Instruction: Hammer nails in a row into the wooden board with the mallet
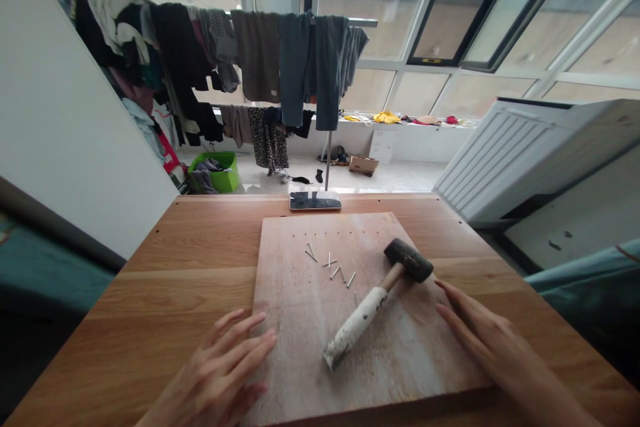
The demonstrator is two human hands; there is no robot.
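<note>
A flat wooden board (300, 360) lies on the table before me, with a row of small dark holes near its far edge. Across its right half rests a mallet (356, 323) with a black head and a white-wrapped handle, the head pointing away to the right. Several loose nails (336, 272) are scattered left of the mallet's head. My left hand (220, 367) touches the board's left edge, fingers stretched out and holding nothing. At the right edge, near the mallet's head, my right hand (487, 333) lies with its fingers extended and apart, also holding nothing.
A phone (315, 201) lies at the far edge of the wooden table (165, 300). Beyond it, clothes (300, 67) hang on a drying rack, with a green basket (226, 173) on the floor. A white ridged appliance or panel (505, 147) stands at right.
</note>
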